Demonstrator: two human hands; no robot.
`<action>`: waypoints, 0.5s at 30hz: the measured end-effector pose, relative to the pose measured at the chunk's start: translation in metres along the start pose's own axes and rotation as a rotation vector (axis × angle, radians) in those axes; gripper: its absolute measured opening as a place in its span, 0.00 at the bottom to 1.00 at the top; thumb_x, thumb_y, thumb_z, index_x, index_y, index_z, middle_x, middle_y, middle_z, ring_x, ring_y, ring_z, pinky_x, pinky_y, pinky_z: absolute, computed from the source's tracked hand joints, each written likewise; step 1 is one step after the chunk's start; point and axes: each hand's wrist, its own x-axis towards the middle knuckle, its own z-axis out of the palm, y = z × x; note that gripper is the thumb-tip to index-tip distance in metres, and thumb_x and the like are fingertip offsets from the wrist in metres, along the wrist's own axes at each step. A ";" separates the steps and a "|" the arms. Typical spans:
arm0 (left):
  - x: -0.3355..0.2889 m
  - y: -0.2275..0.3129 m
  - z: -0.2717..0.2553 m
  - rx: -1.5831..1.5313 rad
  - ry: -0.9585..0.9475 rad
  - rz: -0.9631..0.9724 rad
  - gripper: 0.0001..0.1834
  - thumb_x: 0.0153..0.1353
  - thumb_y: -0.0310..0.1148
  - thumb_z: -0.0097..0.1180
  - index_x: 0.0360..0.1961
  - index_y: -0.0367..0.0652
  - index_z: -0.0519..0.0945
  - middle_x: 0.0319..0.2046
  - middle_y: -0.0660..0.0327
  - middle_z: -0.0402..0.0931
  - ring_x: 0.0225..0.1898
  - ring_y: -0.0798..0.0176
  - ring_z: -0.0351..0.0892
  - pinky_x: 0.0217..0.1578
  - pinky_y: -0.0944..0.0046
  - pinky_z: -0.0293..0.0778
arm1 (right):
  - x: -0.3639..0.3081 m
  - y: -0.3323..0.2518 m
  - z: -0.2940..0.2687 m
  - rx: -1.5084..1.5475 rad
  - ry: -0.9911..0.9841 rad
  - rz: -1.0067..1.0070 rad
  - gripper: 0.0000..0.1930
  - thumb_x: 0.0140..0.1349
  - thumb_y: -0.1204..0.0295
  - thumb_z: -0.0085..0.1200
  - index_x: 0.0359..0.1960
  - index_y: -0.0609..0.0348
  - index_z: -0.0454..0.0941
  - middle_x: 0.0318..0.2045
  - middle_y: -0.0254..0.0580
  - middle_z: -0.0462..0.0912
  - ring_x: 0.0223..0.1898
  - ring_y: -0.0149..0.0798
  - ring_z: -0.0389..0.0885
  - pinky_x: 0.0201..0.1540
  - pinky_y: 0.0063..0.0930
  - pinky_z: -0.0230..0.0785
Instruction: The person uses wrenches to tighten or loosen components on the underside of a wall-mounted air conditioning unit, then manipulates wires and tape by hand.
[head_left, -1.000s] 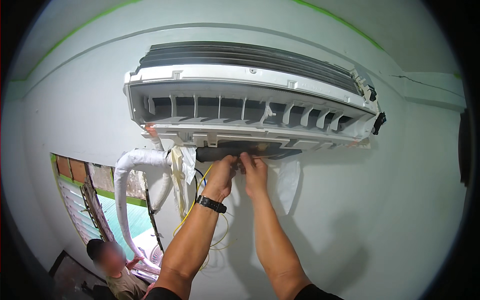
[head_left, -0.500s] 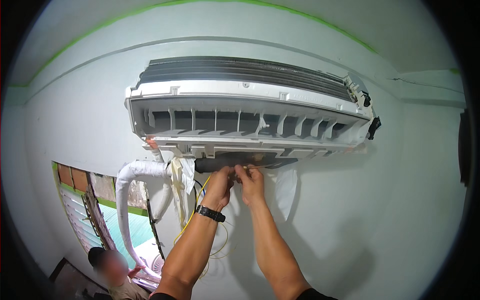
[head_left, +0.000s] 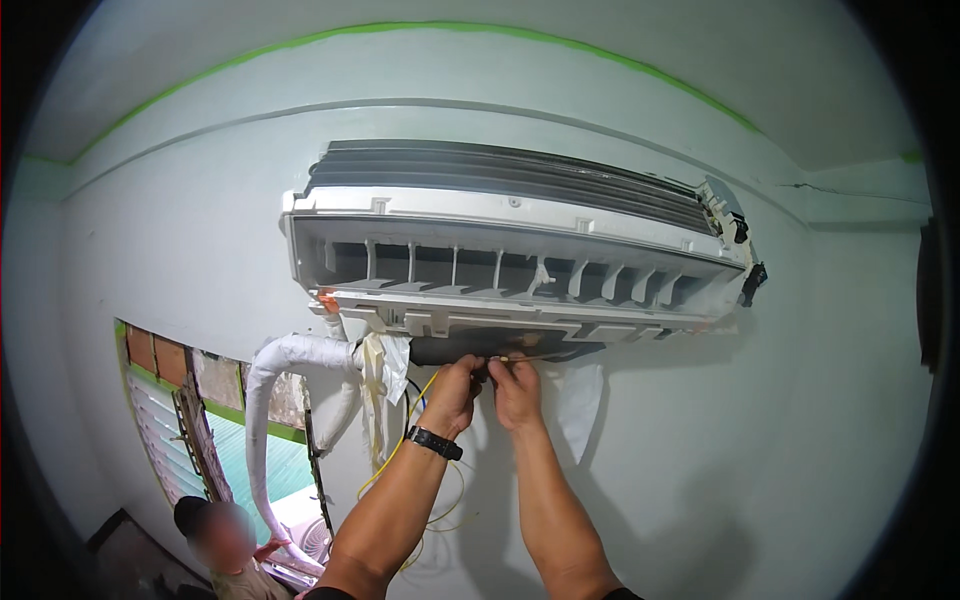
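Observation:
A wall-mounted air conditioner indoor unit [head_left: 520, 209] hangs in front of me with its front cover off, fins and air outlet bare. Beneath it runs a black foam-covered pipe [head_left: 434, 350], beside a thin copper-coloured tube [head_left: 535, 357]. My left hand [head_left: 455, 395], a black watch [head_left: 435, 443] on its wrist, is closed at the foam's right end; what its fingertips grip is hidden. Close beside it, my right hand [head_left: 517, 393] pinches at the copper-coloured tube. Yellow wire [head_left: 385, 468] dangles by my left forearm.
A white-wrapped pipe bundle [head_left: 262, 400] bends down from the unit toward the louvred window [head_left: 165, 435]. Loose pale tape [head_left: 375, 390] hangs beside it. At lower left is another person [head_left: 235, 550] in a dark cap, one hand near the bundle. A white sheet [head_left: 582, 410] hangs right of my hands.
The view has shifted, so the unit and both my hands sit lower and further right in the picture. My hands stay close together under the unit, fingers still closed.

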 end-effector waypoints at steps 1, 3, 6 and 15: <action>0.000 -0.001 -0.002 -0.001 0.000 0.004 0.02 0.63 0.29 0.56 0.34 0.48 0.80 0.30 0.70 0.75 0.31 0.71 0.69 0.29 0.68 0.60 | -0.004 -0.005 0.009 0.095 0.007 0.016 0.15 0.63 0.61 0.68 0.42 0.58 0.80 0.33 0.28 0.80 0.34 0.24 0.74 0.37 0.22 0.67; -0.002 0.002 -0.002 0.003 0.004 0.014 0.03 0.63 0.29 0.56 0.34 0.48 0.80 0.30 0.69 0.75 0.30 0.71 0.69 0.29 0.68 0.60 | -0.007 -0.018 0.019 0.197 0.011 0.034 0.16 0.63 0.60 0.69 0.41 0.58 0.80 0.32 0.27 0.80 0.33 0.23 0.73 0.36 0.22 0.66; -0.004 0.003 0.000 0.023 0.009 -0.030 0.03 0.63 0.30 0.55 0.33 0.47 0.81 0.30 0.68 0.76 0.31 0.70 0.68 0.30 0.66 0.60 | -0.006 -0.022 0.007 -0.263 0.177 0.277 0.16 0.64 0.58 0.67 0.40 0.56 0.79 0.33 0.29 0.79 0.35 0.27 0.73 0.38 0.25 0.64; -0.013 0.009 0.010 0.040 0.001 -0.017 0.04 0.64 0.32 0.54 0.36 0.47 0.81 0.32 0.70 0.76 0.33 0.70 0.70 0.32 0.66 0.61 | -0.015 -0.018 0.017 0.166 0.137 0.179 0.13 0.66 0.64 0.66 0.43 0.57 0.79 0.29 0.27 0.77 0.27 0.22 0.70 0.31 0.18 0.63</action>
